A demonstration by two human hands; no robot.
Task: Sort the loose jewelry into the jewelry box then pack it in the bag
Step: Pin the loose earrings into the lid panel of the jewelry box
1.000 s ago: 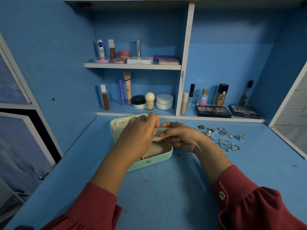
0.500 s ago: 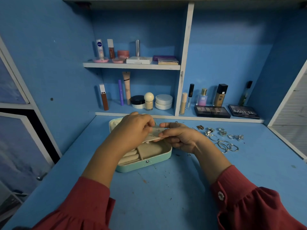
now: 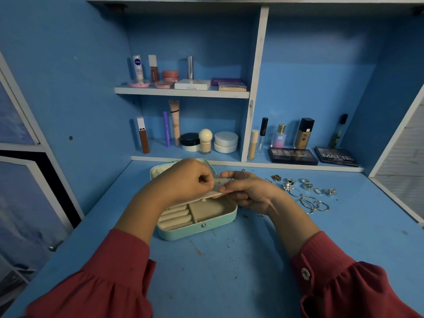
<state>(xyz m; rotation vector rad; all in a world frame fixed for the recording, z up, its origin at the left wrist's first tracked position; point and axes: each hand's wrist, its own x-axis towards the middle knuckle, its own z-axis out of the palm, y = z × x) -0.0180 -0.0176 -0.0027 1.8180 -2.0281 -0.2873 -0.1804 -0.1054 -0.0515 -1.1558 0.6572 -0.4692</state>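
An open mint-green jewelry box (image 3: 202, 228) with a beige lining lies on the blue desk, its lid tilted back. Over its rear half a beige flap panel (image 3: 206, 196) is raised. My right hand (image 3: 249, 191) pinches the flap's right edge. My left hand (image 3: 185, 180) pinches something small at the top of the flap; a thin earring hook shows there, the rest is hidden by my fingers. Ring rolls and an empty compartment show in the box's front. Loose silver rings, hoops and earrings (image 3: 307, 193) lie on the desk to the right of my right hand.
Cosmetics fill the shelves behind: bottles, jars, tubes and two dark eyeshadow palettes (image 3: 292, 155) on the low ledge. A white vertical divider (image 3: 255, 88) splits the shelving. The desk's right edge meets a white frame (image 3: 399, 203). No bag is in view.
My left hand has lifted back off the box, uncovering the ring rolls and the front compartment. The flap stays raised between both hands.
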